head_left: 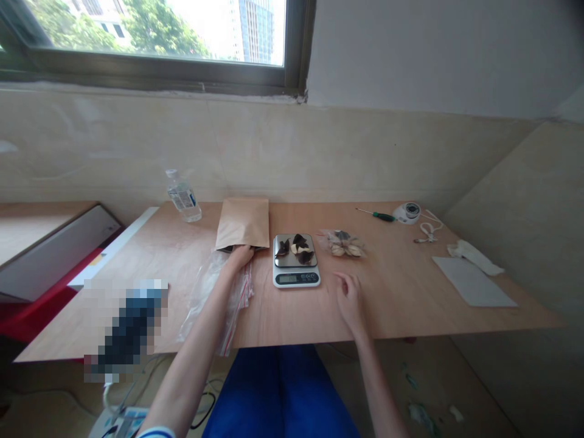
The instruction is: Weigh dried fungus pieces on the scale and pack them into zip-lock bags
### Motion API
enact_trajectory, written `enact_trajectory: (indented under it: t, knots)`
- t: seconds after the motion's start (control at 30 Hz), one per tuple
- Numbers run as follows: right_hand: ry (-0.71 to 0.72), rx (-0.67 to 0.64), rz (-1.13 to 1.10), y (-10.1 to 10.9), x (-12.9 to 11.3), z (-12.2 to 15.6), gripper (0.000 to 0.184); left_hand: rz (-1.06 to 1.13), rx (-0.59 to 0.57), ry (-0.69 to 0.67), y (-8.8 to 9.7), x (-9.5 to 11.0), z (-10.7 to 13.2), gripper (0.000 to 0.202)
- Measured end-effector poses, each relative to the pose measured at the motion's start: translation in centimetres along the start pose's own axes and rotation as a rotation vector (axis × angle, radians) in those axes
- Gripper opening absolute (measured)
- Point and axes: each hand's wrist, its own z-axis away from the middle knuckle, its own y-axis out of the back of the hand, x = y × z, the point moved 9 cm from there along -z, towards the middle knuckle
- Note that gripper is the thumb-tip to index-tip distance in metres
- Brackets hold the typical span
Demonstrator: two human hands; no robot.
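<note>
My left hand (238,260) reaches into the mouth of a brown paper bag (244,220), and its fingers are hidden inside. Under that wrist lie clear zip bags (205,286) with red-striped seals. To the right, a white digital kitchen scale (296,287) bears several dark brown and cream dried pieces (302,248) on its metal plate. My right hand (350,298) rests at the table just right of the scale, fingers loosely curled, thumb apart, with nothing visible in it. Beyond it lies a clear bag of similar pale and dark pieces (344,244).
A clear water bottle (184,198) stands at the back left. A pixelated dark object (132,325) lies front left. At right are a green-handled screwdriver (383,216), a white dome camera (406,213) with cable, a white sheet (472,283) and a white cloth-like roll (477,257).
</note>
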Motion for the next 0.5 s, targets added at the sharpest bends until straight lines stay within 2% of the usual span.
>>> enact_trajectory:
  t: [0.17, 0.5]
  knots:
    - [0.001, 0.001, -0.002, 0.1, -0.2, 0.0, 0.028, 0.086, 0.053, -0.020, 0.0, -0.4, 0.2, 0.043]
    - [-0.007, -0.002, 0.000, 0.1, -0.3, 0.0, 0.028, 0.210, 0.181, 0.020, 1.3, -0.4, 0.4, 0.040]
